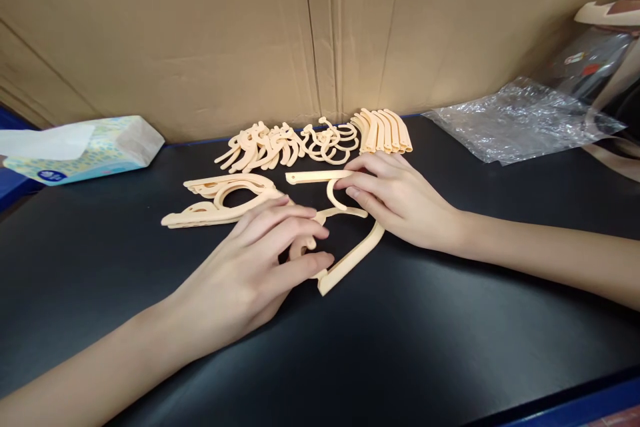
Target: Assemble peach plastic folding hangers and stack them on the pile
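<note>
Cream plastic parts that look like folding clothes hanger pieces lie around both hands. My right hand (395, 193) pinches a curved hook (332, 193) between thumb and index finger. Touching those fingers is the end of a straight hanger arm (313, 177). Below, a curved hanger arm (353, 257) lies slantwise, and a thin curved piece (345, 211) crosses between the hands. My left hand (270, 253) hovers low over cream parts, palm down, thumb and fingers apart; its fingers partly hide what lies beneath. Folded hangers (215, 213) are stacked just beyond it.
Along the back lie a pile of curved pieces (265, 147), a heap of hooks (327, 143) and a row of hanger arms (383, 132). A tissue pack (115, 143) sits left, a clear plastic bag (520, 120) right. Cardboard (200, 33) stands behind the black table (450, 347).
</note>
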A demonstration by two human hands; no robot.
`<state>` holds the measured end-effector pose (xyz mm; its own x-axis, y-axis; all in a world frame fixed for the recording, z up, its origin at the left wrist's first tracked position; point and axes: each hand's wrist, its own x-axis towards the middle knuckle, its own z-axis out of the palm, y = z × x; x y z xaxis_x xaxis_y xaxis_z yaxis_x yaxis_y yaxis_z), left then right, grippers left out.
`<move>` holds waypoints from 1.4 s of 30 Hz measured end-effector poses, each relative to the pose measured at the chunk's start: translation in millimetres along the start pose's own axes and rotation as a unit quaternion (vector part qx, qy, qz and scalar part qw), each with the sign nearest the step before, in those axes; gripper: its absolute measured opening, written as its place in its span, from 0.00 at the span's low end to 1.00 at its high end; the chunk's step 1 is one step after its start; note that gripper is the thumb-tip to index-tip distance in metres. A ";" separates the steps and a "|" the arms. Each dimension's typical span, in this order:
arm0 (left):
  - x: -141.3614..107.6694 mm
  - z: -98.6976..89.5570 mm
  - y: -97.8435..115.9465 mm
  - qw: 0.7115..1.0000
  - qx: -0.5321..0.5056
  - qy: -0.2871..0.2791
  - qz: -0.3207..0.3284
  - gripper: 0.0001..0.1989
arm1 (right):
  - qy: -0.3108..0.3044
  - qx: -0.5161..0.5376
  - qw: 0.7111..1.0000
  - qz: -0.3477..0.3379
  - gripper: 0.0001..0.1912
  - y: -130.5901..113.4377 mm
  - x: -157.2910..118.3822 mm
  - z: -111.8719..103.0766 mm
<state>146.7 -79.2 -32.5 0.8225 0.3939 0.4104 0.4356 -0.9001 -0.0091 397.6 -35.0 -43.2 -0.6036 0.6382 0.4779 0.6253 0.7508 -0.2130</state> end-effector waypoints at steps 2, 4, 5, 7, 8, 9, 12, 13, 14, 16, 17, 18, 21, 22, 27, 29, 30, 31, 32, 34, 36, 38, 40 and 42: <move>-0.8 0.4 -1.6 1.000 0.015 0.013 0.002 0.15 | 0.005 0.005 1.000 0.008 0.16 -0.3 0.0 0.3; -1.5 0.7 -3.0 1.000 0.018 0.019 0.005 0.14 | 0.014 0.010 1.000 0.015 0.16 -0.5 0.0 0.9; -1.9 1.0 -3.4 1.000 0.014 0.021 0.003 0.13 | 0.018 0.011 1.000 0.019 0.16 -0.4 0.0 1.2; -3.0 1.9 -3.6 1.000 -0.010 0.021 -0.013 0.13 | 0.020 0.013 0.999 0.022 0.16 -0.2 0.1 1.6; -3.6 2.4 -3.4 0.999 -0.027 0.018 -0.020 0.13 | 0.020 0.014 0.999 0.022 0.16 -0.1 0.1 1.6; -4.2 3.0 -3.1 0.999 -0.043 0.014 -0.025 0.14 | 0.018 0.015 0.999 0.023 0.16 -0.1 0.1 1.5; -5.6 4.6 -2.4 0.998 -0.061 0.015 -0.016 0.13 | 0.007 0.013 1.000 0.024 0.15 -0.2 0.2 0.7; -5.9 4.9 -2.4 0.998 -0.062 0.017 -0.010 0.13 | 0.004 0.011 1.000 0.026 0.15 -0.3 0.3 0.6; -6.0 5.0 -2.3 0.998 -0.065 0.018 -0.007 0.13 | 0.002 0.009 1.000 0.027 0.15 -0.4 0.3 0.5; -6.3 4.5 -2.1 0.997 -0.073 0.014 -0.006 0.13 | 0.004 0.006 1.000 0.027 0.15 -0.3 0.3 0.6; -6.3 4.0 -1.8 0.997 -0.076 0.009 -0.006 0.13 | 0.005 0.005 1.000 0.027 0.15 -0.2 0.3 0.8; -6.3 3.3 -1.4 0.997 -0.078 0.004 -0.007 0.13 | 0.005 0.005 1.000 0.028 0.15 0.0 0.3 1.1; -5.4 0.7 0.5 0.996 -0.086 0.001 -0.014 0.14 | 0.001 0.005 1.000 0.030 0.14 0.4 0.3 1.6; -4.8 -0.1 1.1 0.996 -0.090 -0.001 -0.018 0.15 | -0.001 0.005 1.000 0.030 0.15 0.5 0.4 1.6; -2.3 -2.0 1.9 0.995 -0.103 -0.004 -0.017 0.14 | -0.008 0.002 0.999 0.037 0.15 0.1 0.6 0.5; -1.8 -1.5 1.5 0.994 -0.107 0.000 -0.013 0.12 | -0.012 0.002 0.999 0.038 0.15 -0.1 0.8 0.1; -1.7 -1.2 1.4 0.994 -0.107 0.004 -0.011 0.11 | -0.013 0.002 0.999 0.038 0.16 -0.1 0.9 0.0; -1.6 -0.8 1.5 0.994 -0.105 0.007 -0.009 0.10 | -0.013 0.001 0.999 0.039 0.16 -0.1 0.9 0.1; -1.5 -0.6 1.6 0.995 -0.102 0.009 -0.006 0.08 | -0.012 0.001 0.999 0.039 0.16 0.0 1.0 0.2; -1.2 -0.5 2.2 0.995 -0.097 0.003 0.002 0.06 | -0.011 0.003 0.999 0.038 0.16 0.1 0.9 0.6; -0.9 -0.8 3.0 0.996 -0.090 -0.004 0.012 0.09 | -0.011 0.006 0.999 0.038 0.16 0.2 0.7 0.9; -0.5 -1.5 3.8 0.996 -0.083 -0.006 0.018 0.10 | -0.011 0.008 0.999 0.036 0.16 0.3 0.4 0.9; -0.1 -2.0 4.2 0.996 -0.082 -0.007 0.020 0.10 | -0.011 0.009 0.999 0.037 0.16 0.2 0.2 0.7; 0.2 -2.2 4.2 0.996 -0.081 -0.007 0.021 0.09 | -0.011 0.009 0.999 0.036 0.15 0.0 0.0 0.5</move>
<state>147.9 -83.3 -30.5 0.8441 0.3570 0.4002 0.3371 -0.9336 0.1218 397.4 -34.9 -43.6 -0.5679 0.6945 0.4418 0.6585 0.7054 -0.2624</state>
